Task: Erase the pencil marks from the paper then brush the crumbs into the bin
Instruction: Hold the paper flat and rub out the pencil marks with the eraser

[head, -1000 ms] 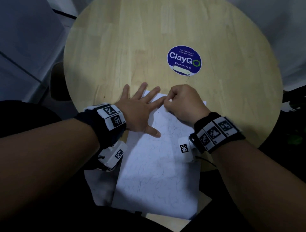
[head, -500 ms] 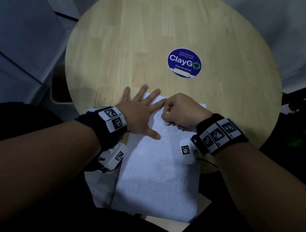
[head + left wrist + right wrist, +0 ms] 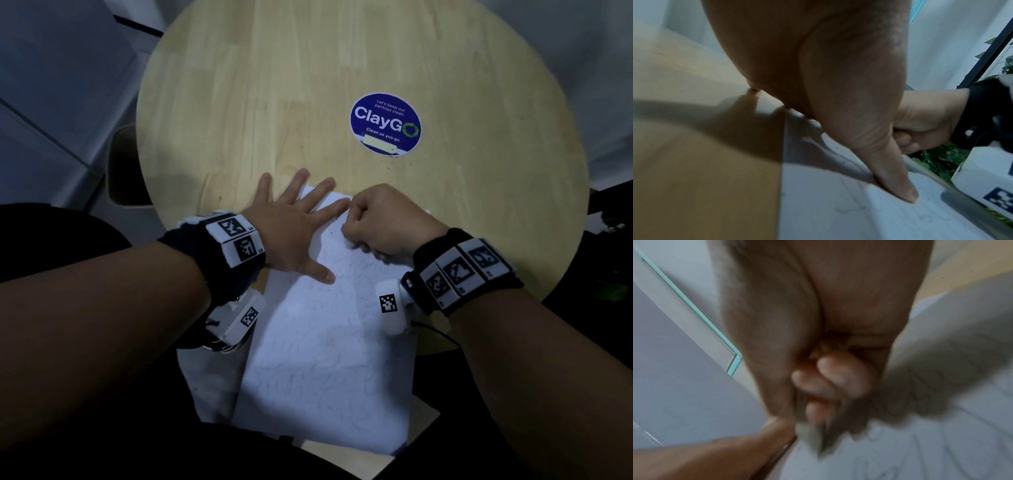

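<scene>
A white sheet of paper [image 3: 329, 346] covered in faint pencil scribbles lies on the round wooden table [image 3: 308, 85] and hangs over its near edge. My left hand [image 3: 291, 226] lies flat with spread fingers on the sheet's upper left corner, its thumb [image 3: 896, 183] pressing the paper [image 3: 859, 219]. My right hand [image 3: 380, 219] is curled into a fist at the sheet's top edge, next to the left index fingertip. In the right wrist view its fingers [image 3: 830, 379] pinch a small pale eraser [image 3: 807, 434] against the paper [image 3: 920, 443]; the picture is blurred there.
A round blue "ClayGo" sticker [image 3: 385, 124] sits on the table beyond my hands. A brown chair seat [image 3: 123, 168] shows left of the table. A second paper [image 3: 212, 387] peeks out under the sheet at the near edge.
The right fist has shifted back and forth at the sheet's top edge, first nearer to me, then up again beside the left index finger. The left hand has stayed flat on the paper.
</scene>
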A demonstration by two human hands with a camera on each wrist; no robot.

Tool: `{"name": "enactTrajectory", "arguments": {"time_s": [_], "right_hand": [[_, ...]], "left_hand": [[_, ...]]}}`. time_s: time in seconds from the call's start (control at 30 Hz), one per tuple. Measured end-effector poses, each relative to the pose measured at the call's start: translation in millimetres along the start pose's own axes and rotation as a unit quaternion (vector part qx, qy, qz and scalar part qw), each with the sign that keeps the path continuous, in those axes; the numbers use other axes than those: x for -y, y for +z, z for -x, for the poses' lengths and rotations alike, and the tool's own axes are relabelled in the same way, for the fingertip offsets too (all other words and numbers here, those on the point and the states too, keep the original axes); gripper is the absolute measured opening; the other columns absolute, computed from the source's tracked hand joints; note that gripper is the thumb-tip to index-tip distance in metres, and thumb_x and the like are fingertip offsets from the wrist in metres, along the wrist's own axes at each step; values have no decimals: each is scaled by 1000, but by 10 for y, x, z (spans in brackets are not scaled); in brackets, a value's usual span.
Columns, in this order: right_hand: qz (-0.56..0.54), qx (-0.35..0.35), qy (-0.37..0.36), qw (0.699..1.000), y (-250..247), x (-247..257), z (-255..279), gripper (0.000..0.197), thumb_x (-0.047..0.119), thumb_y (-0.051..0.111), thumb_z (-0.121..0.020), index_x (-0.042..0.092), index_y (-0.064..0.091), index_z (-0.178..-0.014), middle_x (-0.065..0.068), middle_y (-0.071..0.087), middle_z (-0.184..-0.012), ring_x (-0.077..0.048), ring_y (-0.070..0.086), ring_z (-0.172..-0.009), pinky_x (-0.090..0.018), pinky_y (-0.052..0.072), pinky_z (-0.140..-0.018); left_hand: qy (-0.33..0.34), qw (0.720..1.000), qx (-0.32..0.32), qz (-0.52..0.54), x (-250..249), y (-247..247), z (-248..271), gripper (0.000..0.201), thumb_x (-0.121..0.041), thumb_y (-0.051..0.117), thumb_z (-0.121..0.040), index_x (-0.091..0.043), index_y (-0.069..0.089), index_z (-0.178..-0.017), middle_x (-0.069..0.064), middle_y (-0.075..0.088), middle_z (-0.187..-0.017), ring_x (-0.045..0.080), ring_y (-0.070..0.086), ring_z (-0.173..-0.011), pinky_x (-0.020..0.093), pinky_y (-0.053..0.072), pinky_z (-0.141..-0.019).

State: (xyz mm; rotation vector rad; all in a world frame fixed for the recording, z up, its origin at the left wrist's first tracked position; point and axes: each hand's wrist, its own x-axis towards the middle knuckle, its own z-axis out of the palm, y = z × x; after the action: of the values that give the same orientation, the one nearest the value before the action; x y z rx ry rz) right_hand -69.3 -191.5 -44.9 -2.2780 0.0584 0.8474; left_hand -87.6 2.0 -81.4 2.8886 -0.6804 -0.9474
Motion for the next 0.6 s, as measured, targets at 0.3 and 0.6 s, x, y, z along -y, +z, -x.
{"name": "enactTrajectory", "arguments": {"time_s": [0.3,0.6], "right_hand": [[12,-11,-4,1000,12,0,-3,8,5,71,-85,4,70,-77,-7,68,-57,-19,53,-45,-29,43,-50],[11,21,5,1000,2,4,30,8,5,70,-86,4,71,-78,-20,72,-67,-25,52,-49,-35,45,-53]], "left_hand": [[-1,1000,2,-2,-4,-6,1,129,-105,45,-66,-50,-30,-156,-11,-39,-167,31,-37,-154,76,-12,-118],[-1,1000,-3,-1,0,6,-5,129,-105,45,-66,-50,-29,-156,-11,-38,-167,31,-36,-154,76,-11,-118]]}}
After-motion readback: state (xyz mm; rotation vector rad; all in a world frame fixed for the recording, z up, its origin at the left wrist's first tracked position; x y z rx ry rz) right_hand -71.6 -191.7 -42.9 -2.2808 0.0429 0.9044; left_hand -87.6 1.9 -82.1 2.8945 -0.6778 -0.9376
